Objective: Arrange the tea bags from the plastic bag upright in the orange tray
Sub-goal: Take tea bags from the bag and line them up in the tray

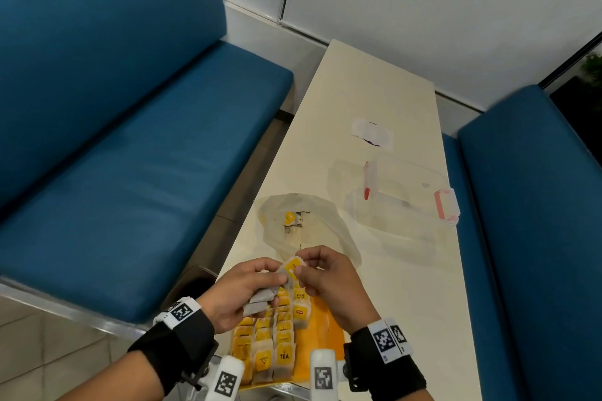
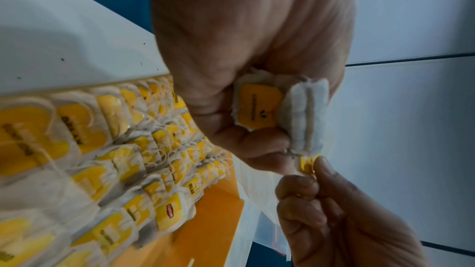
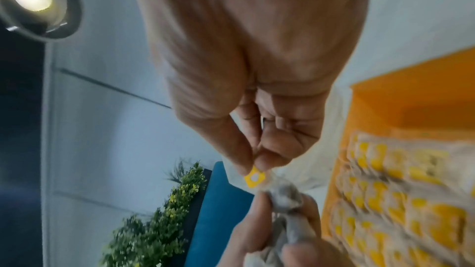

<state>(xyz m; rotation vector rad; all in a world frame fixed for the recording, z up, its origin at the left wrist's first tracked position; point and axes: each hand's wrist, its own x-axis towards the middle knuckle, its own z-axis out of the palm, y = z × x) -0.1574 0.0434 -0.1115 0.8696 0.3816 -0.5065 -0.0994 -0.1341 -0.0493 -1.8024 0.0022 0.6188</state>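
Left hand (image 1: 242, 288) grips tea bags (image 1: 260, 299); right hand (image 1: 329, 280) pinches tag (image 1: 292, 267); clear container (image 1: 404, 195) beyond.

Yellow-tagged tea bags (image 1: 270, 332) fill an orange tray (image 1: 321, 332); benches (image 1: 136, 156) blue.

Orange tray (image 1: 321, 340): 1. Tea bags standing in tray (image 1: 273, 335): three rows, exact count unclear, well over a dozen. Tea bags in left hand (image 1: 236, 291): small bunch (image 1: 262, 298), at least 3. Right hand (image 1: 329, 283): 1. Plastic bag (image 1: 309, 225): 1. Clear lidded container (image 1: 402, 197): 1. Bench (image 1: 384, 270): 1. Blue sofas (image 1: 130, 140): 2.
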